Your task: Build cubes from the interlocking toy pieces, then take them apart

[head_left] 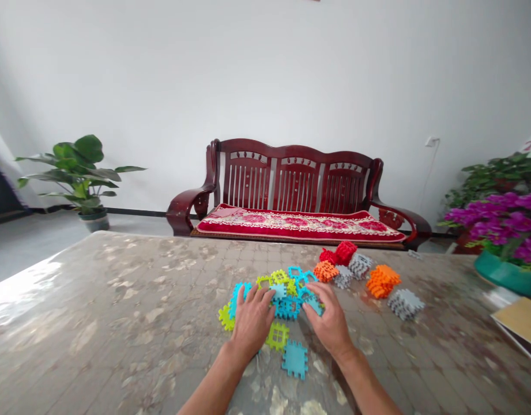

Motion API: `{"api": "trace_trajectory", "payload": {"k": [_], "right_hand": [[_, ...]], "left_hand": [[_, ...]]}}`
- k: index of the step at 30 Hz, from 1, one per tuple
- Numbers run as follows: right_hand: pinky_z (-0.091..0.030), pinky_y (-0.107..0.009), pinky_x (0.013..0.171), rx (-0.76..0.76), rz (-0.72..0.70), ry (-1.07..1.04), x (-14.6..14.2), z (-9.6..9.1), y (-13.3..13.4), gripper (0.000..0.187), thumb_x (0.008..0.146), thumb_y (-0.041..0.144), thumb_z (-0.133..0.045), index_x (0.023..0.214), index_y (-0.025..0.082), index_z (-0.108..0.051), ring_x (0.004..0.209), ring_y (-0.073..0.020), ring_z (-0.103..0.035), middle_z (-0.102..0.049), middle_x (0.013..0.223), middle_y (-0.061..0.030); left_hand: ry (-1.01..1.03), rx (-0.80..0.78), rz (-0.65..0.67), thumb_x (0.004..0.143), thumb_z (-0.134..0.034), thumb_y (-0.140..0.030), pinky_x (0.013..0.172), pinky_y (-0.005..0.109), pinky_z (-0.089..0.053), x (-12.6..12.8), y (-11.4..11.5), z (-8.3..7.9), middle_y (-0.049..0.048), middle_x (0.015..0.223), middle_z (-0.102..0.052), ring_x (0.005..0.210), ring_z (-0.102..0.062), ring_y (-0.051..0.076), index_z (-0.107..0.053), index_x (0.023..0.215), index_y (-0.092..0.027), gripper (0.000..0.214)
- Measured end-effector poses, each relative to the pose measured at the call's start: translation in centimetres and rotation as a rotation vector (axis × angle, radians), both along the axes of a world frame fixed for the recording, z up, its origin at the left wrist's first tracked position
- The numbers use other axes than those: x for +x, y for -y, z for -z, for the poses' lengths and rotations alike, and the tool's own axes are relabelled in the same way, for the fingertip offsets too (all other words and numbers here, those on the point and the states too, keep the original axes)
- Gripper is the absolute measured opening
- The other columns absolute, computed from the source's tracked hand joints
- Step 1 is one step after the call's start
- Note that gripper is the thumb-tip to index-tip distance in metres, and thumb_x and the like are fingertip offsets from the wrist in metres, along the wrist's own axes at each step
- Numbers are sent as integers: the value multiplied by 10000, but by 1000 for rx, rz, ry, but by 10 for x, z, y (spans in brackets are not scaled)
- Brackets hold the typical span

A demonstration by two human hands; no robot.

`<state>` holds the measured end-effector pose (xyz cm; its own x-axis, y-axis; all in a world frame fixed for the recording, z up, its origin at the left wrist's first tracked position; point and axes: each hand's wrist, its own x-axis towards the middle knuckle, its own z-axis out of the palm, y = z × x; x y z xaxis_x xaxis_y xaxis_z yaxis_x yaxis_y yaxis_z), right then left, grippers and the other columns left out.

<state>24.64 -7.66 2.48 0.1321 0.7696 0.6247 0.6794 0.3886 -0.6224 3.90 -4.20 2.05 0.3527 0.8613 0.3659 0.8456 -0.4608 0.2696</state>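
My left hand [253,316] lies palm down over the left part of a loose pile of plastic interlocking tiles, its fingers stretched out and apart. Its fingertips are close to a light blue tile [278,291]; a brighter blue tile [238,297] and a green tile [226,317] show beside it. At the pile's right side, my right hand [331,323] has thumb and forefinger around a blue tile [312,302]. Between the hands are blue tiles [287,309]. Nearer to me lie a green window tile [277,335] and a solid blue square tile [295,359].
Right of the pile stand red tiles [346,252], orange stacks [383,280] and grey stacks [406,304]. A teal flower pot [503,274] and a notebook [521,320] are at the table's right edge. Behind the table [139,300] is a wooden bench [295,178].
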Motion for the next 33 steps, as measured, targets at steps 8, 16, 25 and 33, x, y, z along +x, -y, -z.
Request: {"api": "trace_trajectory", "payload": {"k": [8,16,25,33], "right_hand": [[-497,-291,719,-341,-169,8,-3,-11,12,291,722,219,-672,1012,243,-686,988,-218,-602,-651,1089,-62],[-351,-402,1057,-568,-426,359,-6,-20,28,640,503,419,-850,1101,270,-679,1195,-266,-478,-544,1266,-51],[-339,-384,1083,-499,-342,482,-13,-25,34,552,643,180,-626,1192,245,-628,1216,-246,-499,-565,1312,-74],[-464,-364,973,-388,-203,224,-9,-10,21,490,669,128,-557,1131,273,-627,1087,-223,-610,-676,1148,-34]], "left_hand": [[-12,-6,-97,909,-511,-240,1129,594,-227,1,1,-2,36,1260,-652,1251,-514,275,-623,1180,-286,297],[-21,23,-95,906,-484,-216,1122,556,-245,-2,-1,0,40,1236,-656,1204,-536,254,-638,1126,-267,273],[-21,16,-90,894,-482,-213,1122,539,-241,-2,-3,3,57,1247,-644,1204,-524,250,-611,1180,-262,317],[-10,20,-82,896,-475,-203,1115,525,-266,-3,-3,3,59,1272,-633,1206,-532,255,-570,1256,-269,378]]}}
